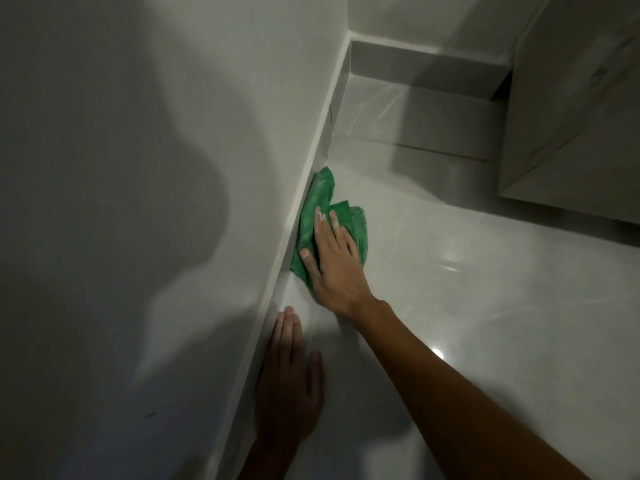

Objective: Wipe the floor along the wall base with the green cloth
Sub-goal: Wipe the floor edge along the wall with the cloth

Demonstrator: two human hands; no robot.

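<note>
A crumpled green cloth point(320, 199) lies on the glossy pale floor point(450, 289), pushed against the white skirting at the wall base point(304, 188). My right hand point(334, 261) lies flat on the cloth with fingers spread, pressing it down; its arm reaches in from the lower right. My left hand point(289, 382) rests flat on the floor beside the skirting, nearer to me, fingers together and holding nothing.
The white wall point(138, 168) fills the left side, with my shadow on it. A low tiled step point(426, 71) crosses the far corner. A pale cabinet point(571, 116) hangs at the upper right, its underside off the floor.
</note>
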